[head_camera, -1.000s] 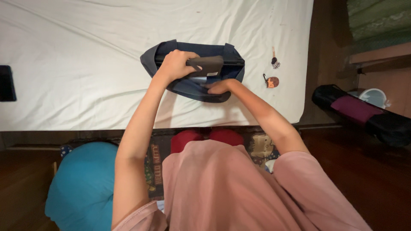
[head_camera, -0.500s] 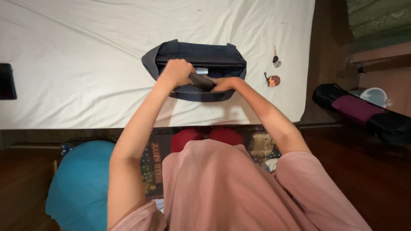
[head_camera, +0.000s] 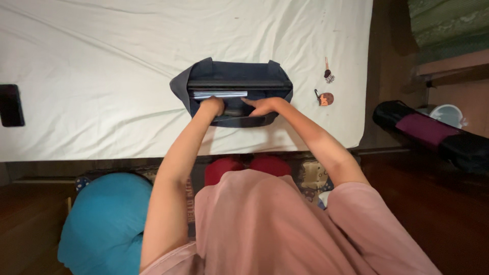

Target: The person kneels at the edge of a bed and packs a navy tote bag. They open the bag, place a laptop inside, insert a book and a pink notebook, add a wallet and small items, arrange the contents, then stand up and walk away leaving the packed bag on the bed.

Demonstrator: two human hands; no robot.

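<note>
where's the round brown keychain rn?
Head view: the round brown keychain lies on the white sheet, just right of the navy bag, below a second small key charm.

Left hand (head_camera: 213, 106) fingertips hidden inside navy bag (head_camera: 179, 84); black phone (head_camera: 11, 105) cut by left edge; keyring charm (head_camera: 324, 98) detail unreadable.
</note>
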